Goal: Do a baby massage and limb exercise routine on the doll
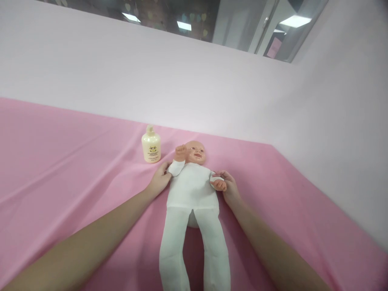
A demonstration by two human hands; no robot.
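Note:
A baby doll [193,186] with a white cloth body lies on its back on a pink sheet [100,161], its head toward the wall and its legs toward me. My left hand [161,178] is closed on the doll's arm at the left, below the raised plastic hand. At the other side, my right hand [229,186] is closed around the doll's arm at the right, whose plastic hand points toward me. Some of my fingertips are hidden behind the doll's sleeves.
A cream pump bottle [151,146] with dark print stands upright left of the doll's head. Behind the sheet rises a white wall [151,81], which also closes off the right side. Higher up is a window [182,20] with reflected lights.

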